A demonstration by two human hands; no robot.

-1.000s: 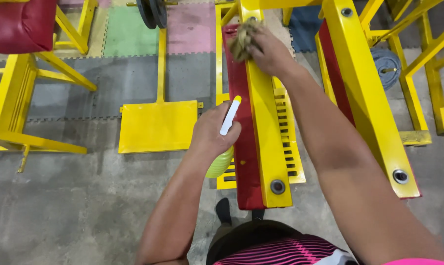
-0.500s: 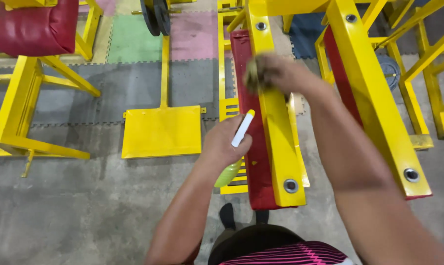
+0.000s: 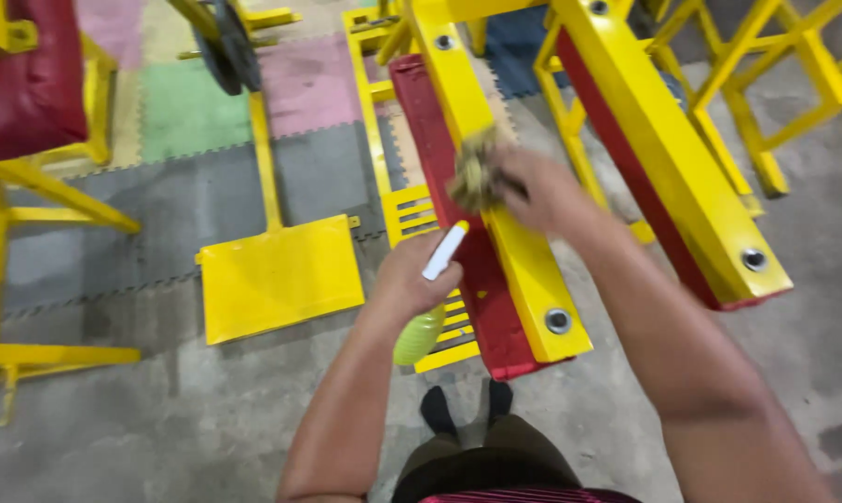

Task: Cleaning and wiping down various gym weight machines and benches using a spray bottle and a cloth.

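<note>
The person is standing over a yellow steel beam [image 3: 519, 256] that is running away from them, with a red pad [image 3: 477, 270] lying along its left edge. The left hand [image 3: 410, 278] is curling shut around a spray bottle [image 3: 419, 333]; the pale green body is hanging below the palm and the white trigger head [image 3: 444, 250] is sticking out above the knuckles, pointing toward the beam. Just beyond and to the right of that hand, the right hand [image 3: 537, 191] is closing its fingers on a crumpled tan rag [image 3: 477, 169] and is pressing it onto the top face of the beam. A bolt head [image 3: 558, 320] is sitting on the beam below the right hand. Left of the left hand, a flat yellow plate [image 3: 277, 275] is lying on the concrete floor [image 3: 142, 410]. Farther off, grey, green and pink floor mats [image 3: 216, 140] are lying edge to edge, and a second yellow beam [image 3: 663, 149] is running to the right of the right hand.
</note>
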